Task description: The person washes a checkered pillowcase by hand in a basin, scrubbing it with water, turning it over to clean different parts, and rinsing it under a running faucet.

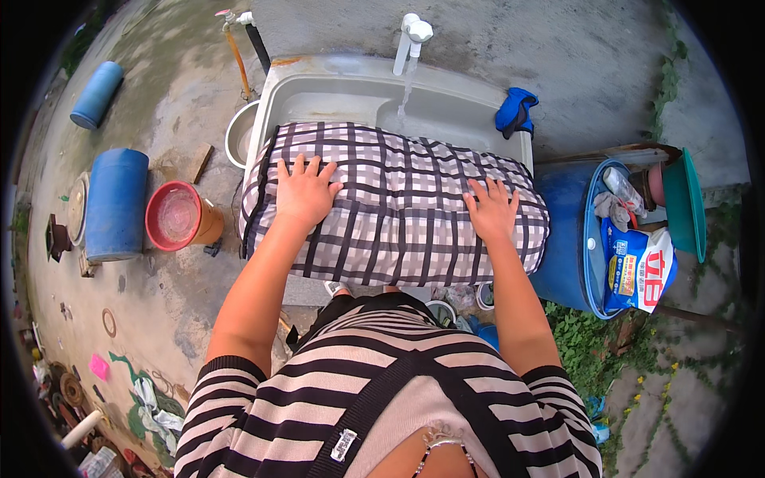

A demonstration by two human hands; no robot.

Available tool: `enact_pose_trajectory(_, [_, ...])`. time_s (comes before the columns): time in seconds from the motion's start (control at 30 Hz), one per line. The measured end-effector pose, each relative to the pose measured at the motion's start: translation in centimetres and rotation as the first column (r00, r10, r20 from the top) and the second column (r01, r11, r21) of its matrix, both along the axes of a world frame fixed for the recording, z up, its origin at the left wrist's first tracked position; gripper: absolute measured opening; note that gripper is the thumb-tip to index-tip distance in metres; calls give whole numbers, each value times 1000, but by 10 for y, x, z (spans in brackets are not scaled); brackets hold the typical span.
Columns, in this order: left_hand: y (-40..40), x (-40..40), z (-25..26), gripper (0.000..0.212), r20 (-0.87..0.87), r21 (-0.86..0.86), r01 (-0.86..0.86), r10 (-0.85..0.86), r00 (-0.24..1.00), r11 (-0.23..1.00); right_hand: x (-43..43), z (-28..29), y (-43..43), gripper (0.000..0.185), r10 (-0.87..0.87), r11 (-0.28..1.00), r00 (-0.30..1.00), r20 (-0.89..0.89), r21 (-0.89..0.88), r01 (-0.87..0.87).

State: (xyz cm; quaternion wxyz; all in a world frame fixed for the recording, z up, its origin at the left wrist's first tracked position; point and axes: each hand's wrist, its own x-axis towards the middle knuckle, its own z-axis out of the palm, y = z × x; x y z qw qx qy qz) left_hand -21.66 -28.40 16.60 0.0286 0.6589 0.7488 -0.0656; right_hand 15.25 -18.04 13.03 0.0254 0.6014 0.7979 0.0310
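Note:
A plump checked fabric cushion [394, 209] lies across the front of a pale utility sink [334, 89], its near side hanging over the sink's front edge. My left hand [306, 191] rests flat on the cushion's left part with fingers spread. On its right part lies my right hand [493, 209], palm down, fingers apart. Neither hand grasps the fabric. Behind the cushion, water runs from a white tap [416, 33] into the basin. A blue cloth or glove [515, 112] hangs over the sink's right rim.
Right of the sink stands a blue barrel [559, 233] bearing a detergent bag [639, 269], gray gloves [612, 209] and a green basin [687, 206]. To the left are a white basin [238, 137], a red basin [173, 215] on an orange bucket and another blue barrel [116, 206].

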Motion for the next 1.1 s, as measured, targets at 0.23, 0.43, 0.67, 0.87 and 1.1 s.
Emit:
enact_pose_trajectory(0.23, [-1,-2,-11,48,61,100,14,-20,998,995,-5,-17,22,47,7,991,998,65,-136,2])
enact_pose_trajectory(0.43, [-4,-7,-22,42,104,269,-4,-24,994,963,-14,-34,37,49,28,965,997,70,-260,-8])
enact_pose_trajectory(0.67, [-3,-6,-30,40,104,257,-30,4,995,966,-11,-42,36,46,47,977,999,-12,-208,-49])
enact_pose_trajectory(0.87, [2,-5,-39,41,92,235,-31,10,996,972,-3,-50,37,45,68,984,996,-58,-161,-76])
enact_pose_trajectory(1.1, [1,-2,-37,43,29,183,-46,42,999,982,0,-52,38,47,93,980,990,-108,-168,-110])
